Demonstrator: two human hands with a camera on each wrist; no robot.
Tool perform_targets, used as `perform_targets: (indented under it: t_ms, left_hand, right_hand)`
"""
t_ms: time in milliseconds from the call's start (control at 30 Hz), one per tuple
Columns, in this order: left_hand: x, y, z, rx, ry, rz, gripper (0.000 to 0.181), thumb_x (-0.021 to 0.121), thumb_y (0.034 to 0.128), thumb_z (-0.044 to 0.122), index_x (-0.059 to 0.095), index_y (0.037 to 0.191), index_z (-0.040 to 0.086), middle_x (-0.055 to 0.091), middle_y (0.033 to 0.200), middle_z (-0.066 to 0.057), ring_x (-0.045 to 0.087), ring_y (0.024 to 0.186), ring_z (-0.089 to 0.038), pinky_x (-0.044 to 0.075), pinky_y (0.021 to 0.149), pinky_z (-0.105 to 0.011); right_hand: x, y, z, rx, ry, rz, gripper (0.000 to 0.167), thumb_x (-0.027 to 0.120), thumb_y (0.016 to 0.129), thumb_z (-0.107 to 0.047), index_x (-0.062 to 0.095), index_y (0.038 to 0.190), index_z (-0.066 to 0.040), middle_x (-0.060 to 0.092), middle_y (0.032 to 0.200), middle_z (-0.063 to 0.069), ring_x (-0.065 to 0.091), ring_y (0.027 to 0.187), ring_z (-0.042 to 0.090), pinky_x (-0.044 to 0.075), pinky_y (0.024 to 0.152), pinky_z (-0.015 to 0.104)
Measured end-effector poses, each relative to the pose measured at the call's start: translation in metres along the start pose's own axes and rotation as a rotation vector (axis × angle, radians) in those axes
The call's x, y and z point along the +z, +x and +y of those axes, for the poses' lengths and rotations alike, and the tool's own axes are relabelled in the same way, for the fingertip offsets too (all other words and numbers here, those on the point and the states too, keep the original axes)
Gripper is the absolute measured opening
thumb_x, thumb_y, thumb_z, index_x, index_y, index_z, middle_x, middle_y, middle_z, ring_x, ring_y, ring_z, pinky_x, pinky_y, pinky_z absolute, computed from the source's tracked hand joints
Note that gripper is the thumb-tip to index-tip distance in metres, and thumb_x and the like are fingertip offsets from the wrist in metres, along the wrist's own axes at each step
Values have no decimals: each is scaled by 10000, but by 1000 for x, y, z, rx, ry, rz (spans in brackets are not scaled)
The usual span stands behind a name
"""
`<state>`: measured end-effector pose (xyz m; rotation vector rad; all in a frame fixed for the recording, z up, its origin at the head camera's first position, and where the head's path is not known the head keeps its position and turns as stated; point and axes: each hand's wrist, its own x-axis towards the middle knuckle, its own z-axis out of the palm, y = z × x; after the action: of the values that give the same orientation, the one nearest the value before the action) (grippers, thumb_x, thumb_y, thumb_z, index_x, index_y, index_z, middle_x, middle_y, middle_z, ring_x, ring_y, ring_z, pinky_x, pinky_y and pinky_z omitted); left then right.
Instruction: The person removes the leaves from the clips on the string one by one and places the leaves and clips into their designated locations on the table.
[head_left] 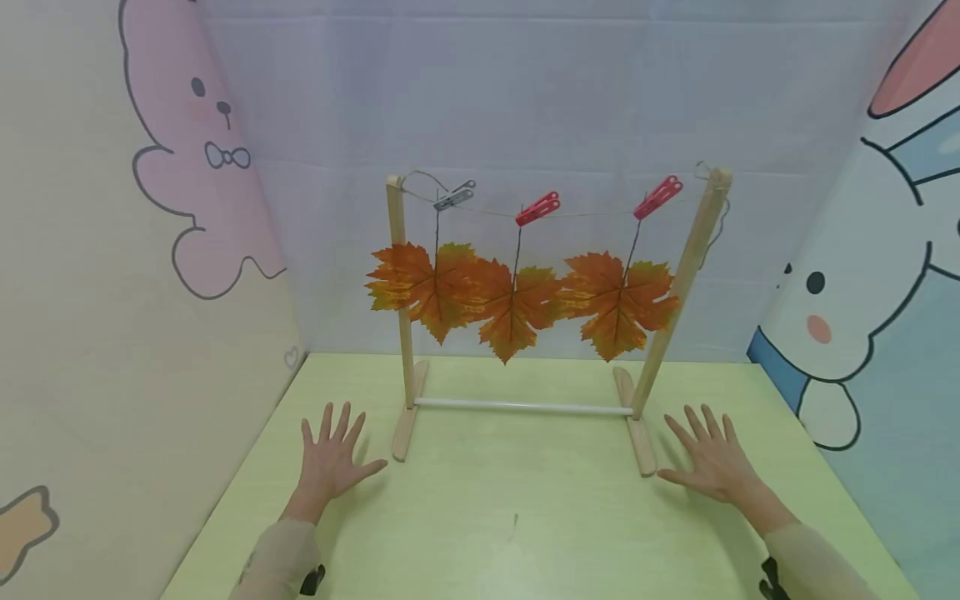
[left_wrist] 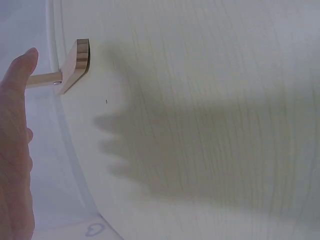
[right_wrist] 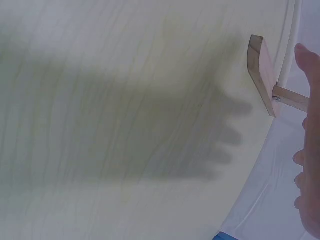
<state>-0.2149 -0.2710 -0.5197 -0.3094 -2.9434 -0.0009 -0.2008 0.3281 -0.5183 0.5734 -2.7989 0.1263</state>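
Fingers spread, my left hand (head_left: pixel 331 461) hovers over the table to the left of a wooden stand (head_left: pixel 688 275). My right hand (head_left: pixel 712 463), also spread and holding nothing, is on the stand's right side. Between the stand's two posts runs a thin string (head_left: pixel 592 215). A grey clothespin (head_left: pixel 454 196), a red clothespin (head_left: pixel 537 209) and another red clothespin (head_left: pixel 658 197) sit along it. Below each one hangs an orange maple leaf by its stem: the left leaf (head_left: pixel 427 287), the middle leaf (head_left: pixel 513 307) and the right leaf (head_left: pixel 619 304). The left and middle leaves overlap.
A white rod (head_left: pixel 525 407) joins the stand's wooden feet low down. The pale yellow table (head_left: pixel 480 533) carries a small dark mark near its front. Behind it hangs a white cloth (head_left: pixel 525 100); cartoon-printed walls (head_left: pixel 75 292) stand at both sides.
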Motion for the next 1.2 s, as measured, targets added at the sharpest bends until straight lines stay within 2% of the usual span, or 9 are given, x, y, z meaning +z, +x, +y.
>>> perform_targets:
  t_ms: [200,367,567,767,933,1000,1200]
  left_hand:
    - [-2,2,1,10,12,8,924,519,708,702,388,1374,75,247,1450,-210,94,1342,-412,-5,984,-671]
    - [-8,5,1,25,-2,31,917,533,708,687,399,1364,60,262,1441,-217,123,1342,-395,7,988,-666]
    - [-13,6,0,34,-11,24,912,528,714,683,393,1368,62,248,1447,-216,126,1344,-386,18,995,-659]
    - [-16,9,0,44,-54,17,892,548,735,651,375,1375,54,229,1452,-220,124,1345,-381,23,1005,-644]
    - [-21,13,3,50,-126,19,868,571,749,616,365,1385,62,215,1465,-197,124,1350,-370,44,1021,-621]
    - [-25,15,5,58,-151,15,857,571,757,608,359,1389,70,214,1469,-188,127,1352,-363,52,1030,-605]
    - [-35,21,10,95,-187,16,860,584,758,595,348,1394,67,232,1462,-192,144,1350,-359,89,1040,-580]
  right_hand:
    - [-6,1,3,-42,-39,19,845,568,707,-654,462,1276,-38,391,1303,309,288,1205,499,190,942,650]
    - [-10,2,6,-62,-46,36,834,577,708,-645,463,1271,-41,398,1300,306,295,1209,494,189,956,639]
    - [-14,5,7,-112,-29,77,809,568,725,-642,492,1243,-25,411,1295,298,305,1211,479,189,967,623]
    - [-17,9,6,-124,-14,76,783,615,724,-578,486,1252,-15,407,1305,293,291,1240,455,183,985,610]
    - [-20,12,4,-104,30,47,775,654,726,-517,462,1273,-2,389,1319,296,273,1258,444,95,1057,560]
    - [-22,14,3,-95,55,36,769,665,730,-493,455,1275,7,383,1320,301,272,1258,446,114,1050,565]
    - [-35,20,-2,-71,121,23,750,702,724,-426,457,1269,28,399,1307,300,311,1223,466,270,938,607]
